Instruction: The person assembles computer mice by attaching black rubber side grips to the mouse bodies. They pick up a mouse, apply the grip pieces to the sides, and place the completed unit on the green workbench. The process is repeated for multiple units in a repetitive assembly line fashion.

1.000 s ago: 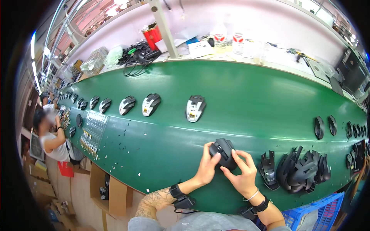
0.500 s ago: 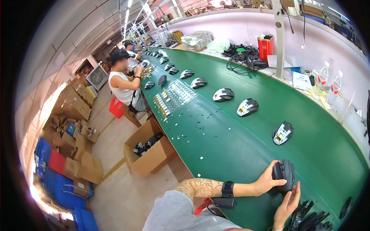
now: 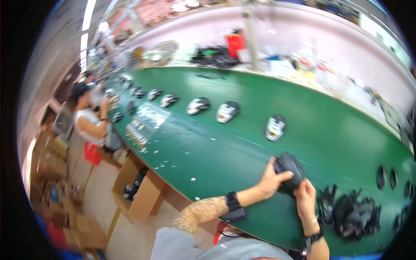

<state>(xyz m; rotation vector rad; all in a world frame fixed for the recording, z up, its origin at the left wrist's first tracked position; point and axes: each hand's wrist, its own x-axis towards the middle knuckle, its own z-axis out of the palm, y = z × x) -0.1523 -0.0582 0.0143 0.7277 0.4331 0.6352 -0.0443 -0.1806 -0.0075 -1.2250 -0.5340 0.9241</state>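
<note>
A black computer mouse [image 3: 289,167] is held up over the green table in front of me. My left hand [image 3: 270,179] is closed around its left side, with the thumb lying across it. At its near edge, the fingertips of my right hand [image 3: 306,194] are pressed together on the mouse. Just beyond is a white and black mouse [image 3: 275,128] with a yellow patch. To the right of my right hand lie a pile of black plastic parts [image 3: 357,214] and a separate black part [image 3: 327,204].
More white and black mice [image 3: 228,112] run in a row toward the far left. Small dark pieces [image 3: 381,177] lie at the right. A cardboard box [image 3: 143,195] holding dark items stands beside the table. A co-worker [image 3: 92,119] sits farther along the left edge.
The view has swung to the right, bringing more of the black parts pile into sight. The mouse in my hands has tilted, and my right fingers have closed onto its near edge.
</note>
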